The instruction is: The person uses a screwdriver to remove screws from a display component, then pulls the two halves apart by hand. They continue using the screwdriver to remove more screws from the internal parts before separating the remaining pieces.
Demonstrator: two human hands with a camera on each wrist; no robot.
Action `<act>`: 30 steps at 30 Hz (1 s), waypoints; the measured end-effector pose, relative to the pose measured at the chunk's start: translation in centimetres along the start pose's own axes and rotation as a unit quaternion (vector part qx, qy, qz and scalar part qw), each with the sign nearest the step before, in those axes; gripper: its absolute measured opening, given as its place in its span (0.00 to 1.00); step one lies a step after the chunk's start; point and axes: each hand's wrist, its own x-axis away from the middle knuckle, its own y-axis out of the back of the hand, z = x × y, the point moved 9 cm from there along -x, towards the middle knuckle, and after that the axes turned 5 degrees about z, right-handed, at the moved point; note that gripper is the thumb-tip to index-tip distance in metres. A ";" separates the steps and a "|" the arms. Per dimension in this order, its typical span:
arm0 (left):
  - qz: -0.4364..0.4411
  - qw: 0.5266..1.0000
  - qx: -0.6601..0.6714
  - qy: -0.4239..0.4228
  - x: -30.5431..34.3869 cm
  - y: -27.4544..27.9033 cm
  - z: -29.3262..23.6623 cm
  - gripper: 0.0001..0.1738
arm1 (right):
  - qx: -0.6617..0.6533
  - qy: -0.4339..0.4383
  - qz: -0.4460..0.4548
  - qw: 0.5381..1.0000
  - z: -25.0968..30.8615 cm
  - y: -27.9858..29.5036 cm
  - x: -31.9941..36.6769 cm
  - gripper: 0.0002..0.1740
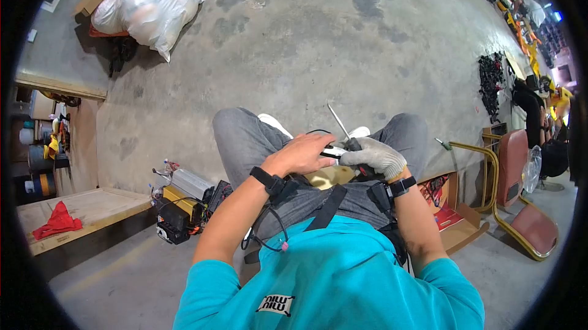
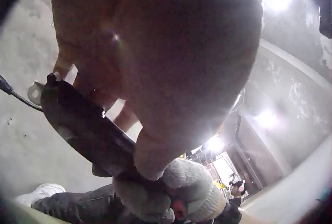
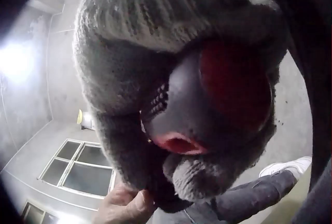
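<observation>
My bare left hand (image 1: 301,155) grips a dark, curved part (image 2: 85,125) between thumb and fingers, above the lap. A small metal tab (image 2: 35,93) and a thin black cable (image 2: 26,101) show at the part's far end. The right hand (image 1: 381,157), in a grey knit glove, is wrapped around a screwdriver's black and red handle (image 3: 181,97). Forward from the glove points a long metal shaft (image 1: 337,120). In the left wrist view, gloved fingers (image 2: 140,200) meet the near end of the dark part. Below the hands, a yellowish surface (image 1: 331,177) shows between the legs.
Left of the seated person, metal and black devices (image 1: 184,198) with wires sit beside a low wooden board (image 1: 92,207) bearing a red cloth (image 1: 57,222). To the right are an open cardboard box (image 1: 465,229) and a tipped chair (image 1: 511,171). White bags (image 1: 144,11) lie far left.
</observation>
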 end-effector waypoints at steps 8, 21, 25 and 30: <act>-0.006 0.984 0.174 -0.027 -0.2 -1.9 2.4 0.33 | -0.143 0.066 0.016 0.987 0.5 -0.2 -0.5 0.19; -0.142 0.677 0.720 -0.056 -0.7 -1.5 8.7 0.32 | -0.371 0.058 -0.157 0.914 -3.0 0.5 -3.2 0.15; -0.143 0.631 0.755 -0.107 -0.4 -0.8 8.3 0.31 | -0.349 0.063 -0.163 0.921 -2.3 0.5 -2.7 0.14; -0.138 0.622 0.762 -0.117 -0.2 -0.5 7.8 0.30 | -0.325 0.074 -0.167 0.928 -2.2 0.3 -2.6 0.16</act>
